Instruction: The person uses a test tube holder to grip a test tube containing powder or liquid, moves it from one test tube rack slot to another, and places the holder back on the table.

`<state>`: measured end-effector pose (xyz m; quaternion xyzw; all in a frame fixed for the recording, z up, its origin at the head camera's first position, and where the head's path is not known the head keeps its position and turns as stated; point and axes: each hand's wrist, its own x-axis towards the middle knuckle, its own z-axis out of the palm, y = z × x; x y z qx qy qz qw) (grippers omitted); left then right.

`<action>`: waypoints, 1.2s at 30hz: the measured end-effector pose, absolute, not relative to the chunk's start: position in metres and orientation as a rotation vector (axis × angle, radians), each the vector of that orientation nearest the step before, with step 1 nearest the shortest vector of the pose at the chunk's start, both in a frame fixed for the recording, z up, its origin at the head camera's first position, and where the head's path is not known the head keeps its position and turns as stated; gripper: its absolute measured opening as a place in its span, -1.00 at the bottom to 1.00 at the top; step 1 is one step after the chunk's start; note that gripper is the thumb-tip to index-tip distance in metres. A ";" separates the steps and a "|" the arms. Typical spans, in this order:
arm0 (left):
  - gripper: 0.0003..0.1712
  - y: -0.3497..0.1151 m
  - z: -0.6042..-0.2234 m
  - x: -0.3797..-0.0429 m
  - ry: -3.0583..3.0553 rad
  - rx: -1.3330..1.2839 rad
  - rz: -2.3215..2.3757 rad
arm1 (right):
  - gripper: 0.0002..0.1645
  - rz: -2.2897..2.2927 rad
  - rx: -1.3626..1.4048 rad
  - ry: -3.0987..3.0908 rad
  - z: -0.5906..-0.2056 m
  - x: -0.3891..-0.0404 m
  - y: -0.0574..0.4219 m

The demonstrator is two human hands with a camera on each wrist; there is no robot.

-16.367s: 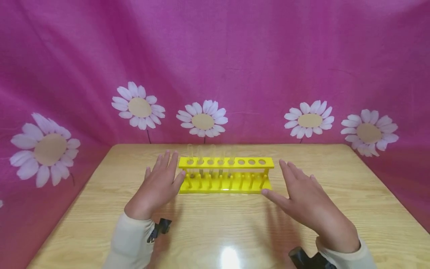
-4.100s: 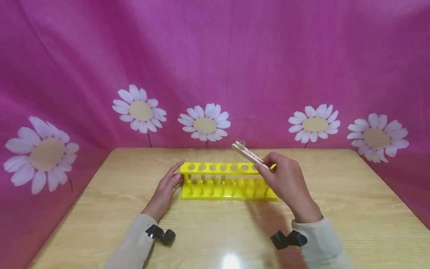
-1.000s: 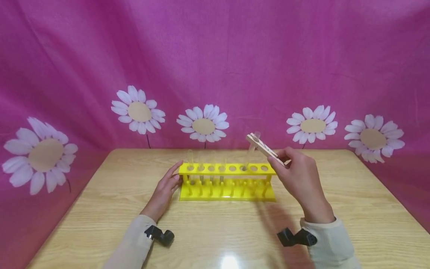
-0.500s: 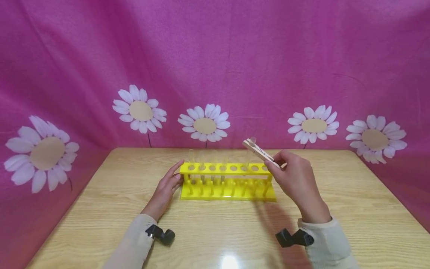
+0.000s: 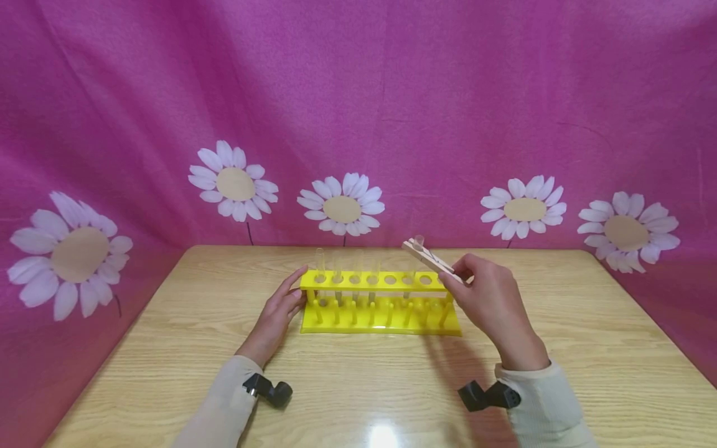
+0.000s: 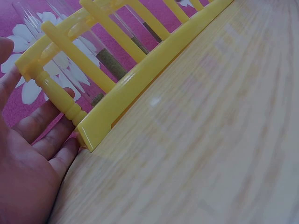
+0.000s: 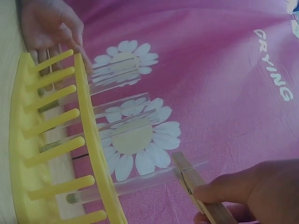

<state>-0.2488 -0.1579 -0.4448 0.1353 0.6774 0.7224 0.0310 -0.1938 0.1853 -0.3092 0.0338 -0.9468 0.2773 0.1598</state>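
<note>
A yellow test tube rack (image 5: 381, 330) stands on the table. My left hand (image 5: 274, 320) touches its left end, fingers fairly straight against the end post (image 6: 56, 95). My right hand (image 5: 493, 305) pinches a wooden test tube clamp (image 5: 428, 258), tilted above the rack's right half. The clamp grips a clear test tube (image 7: 140, 183) near its mouth. That tube passes down through the third hole from the right, and a little greenish matter shows at its bottom. Several other tubes (image 7: 124, 102) stand in the rack's left holes, some with dark material (image 6: 110, 63) inside.
The light wood table (image 5: 336, 386) extends around the rack. A pink curtain (image 5: 426, 112) with white flowers hangs behind and beside it. Upright pegs (image 5: 371, 314) line the rack's front. A vacant hole (image 5: 390, 280) lies left of the clamped tube.
The clamped tube was lifted from the fourth hole from the right and moved one hole rightward. Over the last second my right hand lowered it deeper; my left hand stayed put.
</note>
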 end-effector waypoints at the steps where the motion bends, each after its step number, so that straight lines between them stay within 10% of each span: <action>1: -0.44 -0.158 -0.445 -0.249 2.088 0.416 2.226 | -0.79 0.790 0.099 -2.709 -0.309 -0.194 0.185; 36: -0.45 -0.157 -0.445 -0.249 2.111 0.354 2.204 | -0.74 0.788 0.102 -2.808 -0.312 -0.196 0.184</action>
